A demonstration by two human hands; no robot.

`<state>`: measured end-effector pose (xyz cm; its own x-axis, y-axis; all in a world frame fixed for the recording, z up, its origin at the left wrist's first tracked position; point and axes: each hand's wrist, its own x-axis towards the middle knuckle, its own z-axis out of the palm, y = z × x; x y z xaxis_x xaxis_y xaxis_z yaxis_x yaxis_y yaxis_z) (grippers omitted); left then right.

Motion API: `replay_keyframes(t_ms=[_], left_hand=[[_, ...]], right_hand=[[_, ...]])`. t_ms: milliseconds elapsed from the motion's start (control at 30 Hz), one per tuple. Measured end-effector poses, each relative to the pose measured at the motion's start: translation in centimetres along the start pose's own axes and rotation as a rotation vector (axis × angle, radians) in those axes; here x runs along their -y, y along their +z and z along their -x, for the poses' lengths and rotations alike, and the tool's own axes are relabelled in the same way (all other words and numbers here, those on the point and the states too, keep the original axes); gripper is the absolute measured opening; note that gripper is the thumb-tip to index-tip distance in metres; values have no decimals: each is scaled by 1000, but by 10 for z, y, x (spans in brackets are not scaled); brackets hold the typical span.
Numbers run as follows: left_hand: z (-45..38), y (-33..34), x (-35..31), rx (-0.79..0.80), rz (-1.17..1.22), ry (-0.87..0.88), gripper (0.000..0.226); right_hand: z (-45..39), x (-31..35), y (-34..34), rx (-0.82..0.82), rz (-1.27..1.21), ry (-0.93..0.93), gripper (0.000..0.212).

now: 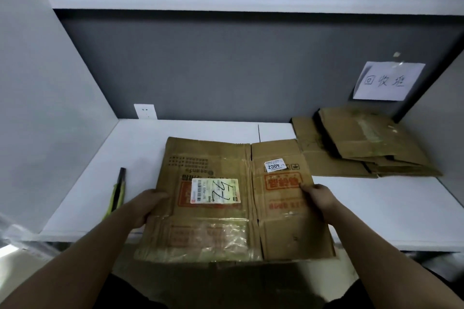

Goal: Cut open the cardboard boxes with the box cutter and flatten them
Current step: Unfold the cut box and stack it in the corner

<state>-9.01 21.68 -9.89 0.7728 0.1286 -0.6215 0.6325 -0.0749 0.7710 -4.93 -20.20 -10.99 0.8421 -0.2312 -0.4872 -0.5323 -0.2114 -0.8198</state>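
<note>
A flattened brown cardboard box (226, 228) with a white shipping label and red print lies over the front edge of the white table (140, 138). My left hand (148, 206) grips its left edge, thumb on top. At its right edge my right hand (319, 195) holds it the same way. The box cutter (118, 193), black with a yellow-green body, lies on the table to the left of the box, untouched.
A pile of flattened boxes (361, 143) sits at the back right of the table under a paper sign (388, 81) on the grey wall. A wall socket (145, 111) is at the back left. Grey partitions close in both sides.
</note>
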Motion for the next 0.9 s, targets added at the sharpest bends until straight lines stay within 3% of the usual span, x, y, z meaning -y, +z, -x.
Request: replay_keyframes(t_ms=[200, 333, 433, 567, 633, 767, 900], left_hand=[[31, 47, -53, 48, -5, 194, 20], [35, 88, -94, 116, 51, 215, 29], [35, 128, -119, 144, 101, 239, 28], [23, 188, -146, 176, 152, 251, 30], [14, 215, -157, 163, 169, 236, 28], [-13, 266, -171, 167, 178, 220, 26], [-48, 316, -180, 179, 175, 184, 26]], right_hand=[[12, 30, -70, -50, -73, -40, 25], [8, 51, -131, -97, -114, -40, 28], [7, 62, -177, -42, -181, 17, 27], [0, 53, -247, -25, -136, 56, 52], [-2, 45, -271, -30, -150, 53, 52], [-15, 32, -304, -107, -514, -39, 36], [-46, 7, -320, -47, -1056, -139, 67]])
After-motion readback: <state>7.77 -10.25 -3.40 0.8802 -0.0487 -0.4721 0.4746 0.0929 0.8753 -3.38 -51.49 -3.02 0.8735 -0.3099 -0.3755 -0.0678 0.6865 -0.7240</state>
